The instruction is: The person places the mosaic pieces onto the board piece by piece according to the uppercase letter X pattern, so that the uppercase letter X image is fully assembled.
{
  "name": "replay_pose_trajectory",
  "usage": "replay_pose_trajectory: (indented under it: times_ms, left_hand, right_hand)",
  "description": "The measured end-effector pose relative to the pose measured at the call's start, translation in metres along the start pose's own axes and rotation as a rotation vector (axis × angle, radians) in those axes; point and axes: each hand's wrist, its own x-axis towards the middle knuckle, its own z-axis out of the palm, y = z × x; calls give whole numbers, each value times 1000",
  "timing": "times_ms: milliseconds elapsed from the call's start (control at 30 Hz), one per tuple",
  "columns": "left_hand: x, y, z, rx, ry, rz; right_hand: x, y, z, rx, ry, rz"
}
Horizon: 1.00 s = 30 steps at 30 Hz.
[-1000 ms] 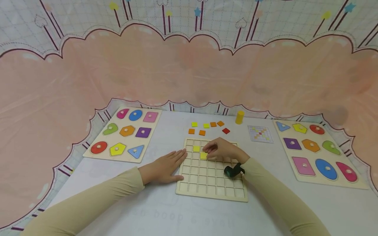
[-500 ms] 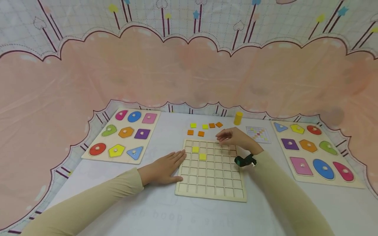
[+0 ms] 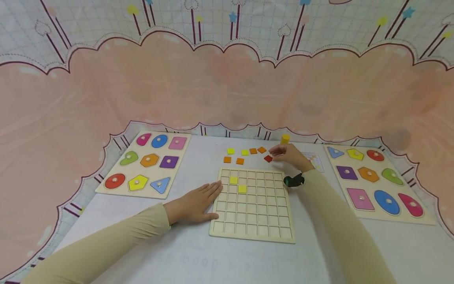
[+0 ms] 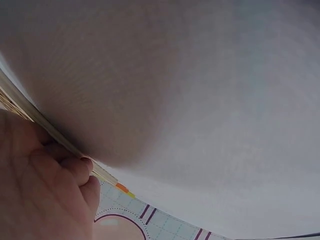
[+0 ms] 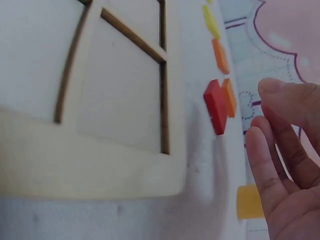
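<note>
A wooden grid board (image 3: 252,208) lies on the white table, with two yellow tiles (image 3: 242,189) in cells toward its upper left. My left hand (image 3: 195,204) rests with straight fingers against the board's left edge; in the left wrist view its fingers (image 4: 75,170) meet that edge. Beyond the board's far right corner, my right hand (image 3: 290,156) reaches beside a red square tile (image 3: 268,158). In the right wrist view, the thumb and fingers are spread around nothing, and the red tile (image 5: 216,107) lies on the table just apart from them.
Several orange tiles (image 3: 240,161) and two yellow tiles (image 3: 230,151) lie behind the board. A yellow cylinder (image 3: 285,139) and a pattern card (image 3: 317,162) are partly behind the right hand. Shape puzzle boards stand left (image 3: 122,189) and right (image 3: 381,184).
My right hand has left the yellow tile on the board and moved up and right to the red tile. The left hand has stayed at the board's edge.
</note>
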Motion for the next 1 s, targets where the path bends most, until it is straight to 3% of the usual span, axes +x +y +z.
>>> replay_pose_trajectory:
  times_ms: [133, 433, 567, 1000]
  left_hand:
    - [-2, 0, -1, -3, 4, -1]
    - [-2, 0, 0, 7, 20, 12]
    - [-1, 0, 1, 8, 15, 5]
    - [-1, -1, 0, 14, 11, -1]
  right_hand:
    - [10, 8, 4, -10, 23, 46]
    - [23, 15, 12, -149, 49, 202]
    - [24, 12, 13, -189, 15, 203]
    - [19, 7, 14, -156, -51, 133]
